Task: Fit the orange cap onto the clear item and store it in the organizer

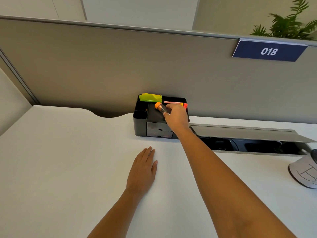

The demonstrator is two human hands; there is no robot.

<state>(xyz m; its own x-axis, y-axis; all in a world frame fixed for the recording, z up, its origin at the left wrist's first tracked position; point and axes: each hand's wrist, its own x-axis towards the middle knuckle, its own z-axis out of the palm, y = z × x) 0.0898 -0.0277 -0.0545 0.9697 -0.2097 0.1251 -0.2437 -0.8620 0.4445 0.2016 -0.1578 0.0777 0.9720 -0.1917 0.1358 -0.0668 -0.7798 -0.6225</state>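
A clear tube (pixel 163 109) with the orange cap (pixel 157 105) fitted on its end is held in my right hand (pixel 176 115). The tube lies tilted, cap pointing left, just over the flat middle tray of the black desk organizer (pixel 139 124) at the back of the white desk. My fingers grip the tube's clear end, hiding part of it. My left hand (pixel 143 170) rests flat on the desk, palm down, fingers together, holding nothing, well in front of the organizer.
The organizer holds yellow-green sticky notes (pixel 151 97), a pink strip and an orange-red item (pixel 185 105), with small drawers at its front. An open cable trough (pixel 248 145) with a raised lid runs to the right. A grey mug (pixel 305 174) sits at the right edge. A partition wall stands behind.
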